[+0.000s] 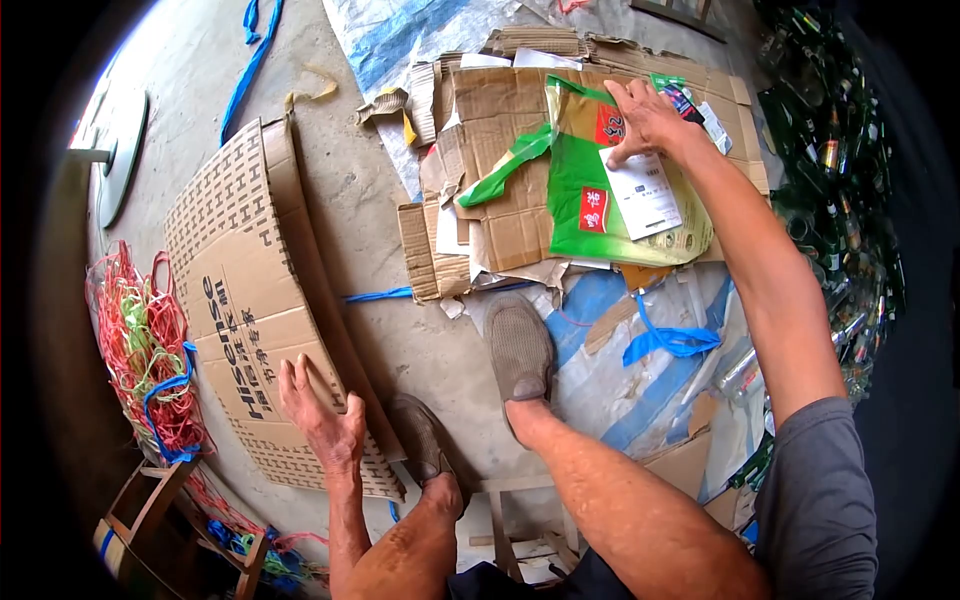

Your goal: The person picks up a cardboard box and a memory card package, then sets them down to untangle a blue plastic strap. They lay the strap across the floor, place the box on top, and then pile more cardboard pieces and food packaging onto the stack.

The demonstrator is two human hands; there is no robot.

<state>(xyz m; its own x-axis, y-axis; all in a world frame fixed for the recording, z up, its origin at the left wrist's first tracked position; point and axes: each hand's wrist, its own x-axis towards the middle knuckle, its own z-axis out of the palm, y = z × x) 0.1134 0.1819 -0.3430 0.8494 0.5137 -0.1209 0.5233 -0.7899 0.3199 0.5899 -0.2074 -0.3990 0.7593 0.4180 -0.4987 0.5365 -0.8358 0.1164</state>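
Observation:
My left hand (325, 418) lies against a brown Hisense cardboard carton (225, 300), folded flat and standing at a slant on the floor to my left. Its fingers stretch over the printed face, with the thumb near the carton's edge. On the pile ahead, my right hand (650, 122) rests on a green plastic bag (578, 200) with red labels, fingers and thumb spread apart. A white paper label (645, 198) shows on the bag under that hand. Below the bag is a stack of flattened cardboard (500, 120).
Many green glass bottles (835, 200) lie along the right side. At the left are tangled red and green plastic straps (145, 350) and a wooden stool (150, 500). A blue strip (672, 342) lies on the plastic sheet (610, 400) by my foot.

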